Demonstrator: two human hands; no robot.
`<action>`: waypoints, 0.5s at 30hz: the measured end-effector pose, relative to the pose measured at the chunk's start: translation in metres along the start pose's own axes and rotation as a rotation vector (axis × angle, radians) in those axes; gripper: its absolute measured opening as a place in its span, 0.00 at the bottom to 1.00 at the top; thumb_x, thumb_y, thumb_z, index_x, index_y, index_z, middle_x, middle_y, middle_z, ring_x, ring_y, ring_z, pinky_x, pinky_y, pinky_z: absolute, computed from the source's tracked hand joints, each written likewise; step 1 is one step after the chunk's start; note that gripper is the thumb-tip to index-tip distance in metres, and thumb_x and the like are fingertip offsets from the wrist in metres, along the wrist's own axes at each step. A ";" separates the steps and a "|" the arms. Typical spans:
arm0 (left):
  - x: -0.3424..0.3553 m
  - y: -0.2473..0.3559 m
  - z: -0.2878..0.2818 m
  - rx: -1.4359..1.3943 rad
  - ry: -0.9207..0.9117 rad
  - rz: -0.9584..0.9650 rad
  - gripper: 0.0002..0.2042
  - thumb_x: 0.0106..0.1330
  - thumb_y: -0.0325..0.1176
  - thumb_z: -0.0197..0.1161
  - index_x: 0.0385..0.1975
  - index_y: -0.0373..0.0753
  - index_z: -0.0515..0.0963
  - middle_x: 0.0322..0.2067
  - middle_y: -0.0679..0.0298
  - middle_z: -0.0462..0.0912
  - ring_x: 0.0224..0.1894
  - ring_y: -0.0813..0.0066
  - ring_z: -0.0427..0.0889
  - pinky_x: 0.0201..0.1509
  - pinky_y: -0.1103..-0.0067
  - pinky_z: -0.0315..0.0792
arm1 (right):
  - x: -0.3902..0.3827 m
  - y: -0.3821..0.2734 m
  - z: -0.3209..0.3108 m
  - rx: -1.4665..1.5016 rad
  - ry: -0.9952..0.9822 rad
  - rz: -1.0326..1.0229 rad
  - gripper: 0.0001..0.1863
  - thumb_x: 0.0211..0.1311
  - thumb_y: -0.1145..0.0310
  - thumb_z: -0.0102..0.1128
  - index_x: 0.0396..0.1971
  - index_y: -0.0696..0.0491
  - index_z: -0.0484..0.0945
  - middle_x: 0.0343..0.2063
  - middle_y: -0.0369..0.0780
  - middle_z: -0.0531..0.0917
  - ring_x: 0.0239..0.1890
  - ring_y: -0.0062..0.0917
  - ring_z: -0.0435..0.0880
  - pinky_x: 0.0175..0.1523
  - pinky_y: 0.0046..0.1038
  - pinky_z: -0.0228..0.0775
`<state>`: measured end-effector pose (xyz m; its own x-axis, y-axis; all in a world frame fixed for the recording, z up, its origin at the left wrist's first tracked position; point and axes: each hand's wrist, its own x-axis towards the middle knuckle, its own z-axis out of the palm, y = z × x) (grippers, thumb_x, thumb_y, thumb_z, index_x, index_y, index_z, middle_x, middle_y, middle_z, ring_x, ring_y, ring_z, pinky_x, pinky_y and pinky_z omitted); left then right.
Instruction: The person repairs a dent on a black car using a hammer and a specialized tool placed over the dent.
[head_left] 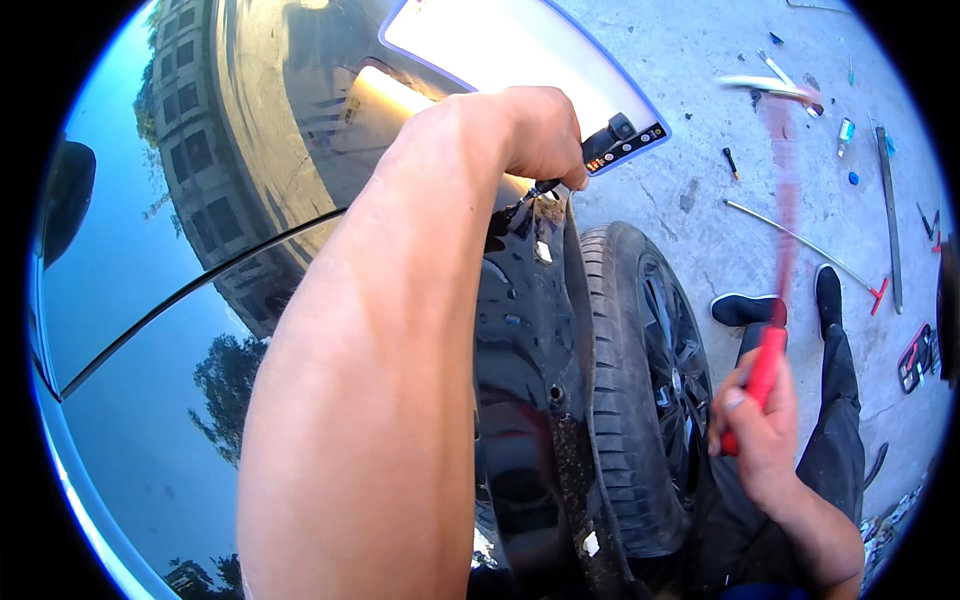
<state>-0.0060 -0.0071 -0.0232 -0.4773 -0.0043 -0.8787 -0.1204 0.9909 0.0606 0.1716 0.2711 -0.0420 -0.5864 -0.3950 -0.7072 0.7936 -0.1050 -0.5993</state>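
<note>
My left hand reaches over the edge of a dark, glossy car panel. Its fingers are closed round a black-handled tool with a thick round end. The thin metal tip of that tool points down-left at the panel's edge, beside the wheel opening; its exact contact is too small to tell. Out to the right, my right hand grips a red-handled hammer. The hammer's shaft and head are smeared by motion, with the head raised at the far right. My left forearm hides part of the bodywork.
A bright lamp panel with a blue rim stands at the far side. The car's tyre is beside the panel edge. On the concrete floor lie a red T-handled rod, a long dark bar and several small tools, near my shoes.
</note>
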 end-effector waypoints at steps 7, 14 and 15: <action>-0.001 -0.001 -0.002 0.004 0.047 0.008 0.14 0.54 0.40 0.69 0.34 0.35 0.84 0.23 0.59 0.80 0.29 0.68 0.77 0.38 0.71 0.69 | 0.005 -0.003 0.005 0.124 0.097 -0.112 0.11 0.66 0.68 0.52 0.42 0.53 0.62 0.22 0.37 0.71 0.15 0.16 0.69 0.18 0.18 0.63; 0.011 0.001 0.003 -0.012 0.044 0.063 0.15 0.55 0.40 0.69 0.35 0.35 0.84 0.23 0.59 0.80 0.30 0.68 0.78 0.38 0.72 0.70 | 0.007 -0.005 -0.008 0.021 0.131 -0.058 0.12 0.66 0.66 0.52 0.43 0.52 0.61 0.21 0.36 0.70 0.13 0.18 0.68 0.17 0.18 0.61; 0.003 -0.001 -0.001 -0.005 0.042 0.029 0.15 0.55 0.40 0.69 0.36 0.35 0.84 0.23 0.59 0.80 0.30 0.68 0.78 0.38 0.72 0.70 | 0.011 -0.006 -0.003 0.079 0.167 -0.129 0.12 0.66 0.66 0.52 0.43 0.52 0.61 0.21 0.36 0.70 0.13 0.17 0.67 0.17 0.18 0.61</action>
<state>-0.0081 -0.0085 -0.0260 -0.5165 0.0183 -0.8561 -0.1105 0.9900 0.0879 0.1596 0.2700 -0.0475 -0.6975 -0.2175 -0.6827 0.7165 -0.2189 -0.6623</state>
